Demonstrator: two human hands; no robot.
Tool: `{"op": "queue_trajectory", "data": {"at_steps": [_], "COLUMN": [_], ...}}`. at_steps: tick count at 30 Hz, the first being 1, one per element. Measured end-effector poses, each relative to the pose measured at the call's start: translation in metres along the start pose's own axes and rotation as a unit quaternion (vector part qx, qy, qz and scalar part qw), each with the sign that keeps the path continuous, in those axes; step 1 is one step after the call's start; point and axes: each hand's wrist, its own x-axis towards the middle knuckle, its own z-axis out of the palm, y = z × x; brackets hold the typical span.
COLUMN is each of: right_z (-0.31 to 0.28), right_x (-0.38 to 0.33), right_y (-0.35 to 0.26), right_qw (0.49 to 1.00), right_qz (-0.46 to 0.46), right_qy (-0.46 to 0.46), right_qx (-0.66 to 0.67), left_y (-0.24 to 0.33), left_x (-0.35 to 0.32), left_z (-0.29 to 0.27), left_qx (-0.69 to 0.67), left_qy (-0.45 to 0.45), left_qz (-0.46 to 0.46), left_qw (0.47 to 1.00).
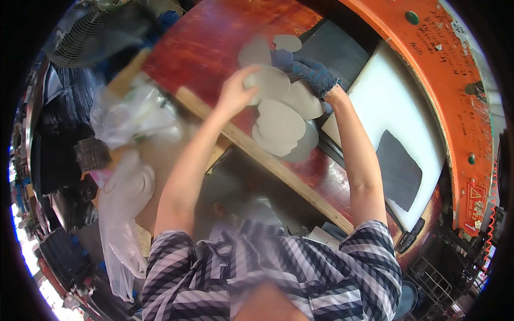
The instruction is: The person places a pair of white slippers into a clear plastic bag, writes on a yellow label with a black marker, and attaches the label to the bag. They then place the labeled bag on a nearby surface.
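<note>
My left hand (235,92), bare, pinches the left edge of a pale grey oval sheet piece (270,83), thumb on top. My right hand (315,77) wears a blue knitted glove. It reaches over the far right of the pieces, beside a small bluish-grey piece (282,57); its fingers are blurred, and whether they hold anything does not show. Nearer to me, overlapping flat pieces with notched edges (281,128) lie on the reddish-brown board (198,40). Another rounded piece (254,52) and a small notched one (288,43) lie beyond my hands.
A dark sheet (337,51) lies beyond my right hand. To the right, a white slab (399,96) carries a dark cut piece (399,168), below a curved orange machine frame (428,48). A wooden strip (267,160) edges the board. Plastic bags (126,198) and a fan (80,35) are at left.
</note>
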Motion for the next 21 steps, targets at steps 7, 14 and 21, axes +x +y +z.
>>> {"op": "queue_trajectory", "data": {"at_steps": [7, 14, 21], "right_z": [0.012, 0.007, 0.043], "right_x": [-0.002, 0.004, -0.021], "right_y": [-0.044, -0.07, -0.019], "right_qw": [0.994, 0.988, 0.944], "right_qz": [0.002, 0.102, 0.084], "right_qy": [-0.106, -0.069, 0.054], "right_qx": [-0.02, -0.098, 0.315], "left_y": [0.005, 0.019, 0.085], "left_x": [-0.012, -0.028, -0.242], "left_z": [0.013, 0.006, -0.157], "left_qx": [-0.014, -0.108, -0.02], "left_qy": [0.099, 0.109, 0.188], "left_qz": [-0.028, -0.036, -0.036], "left_qw": [0.995, 0.987, 0.981]}}
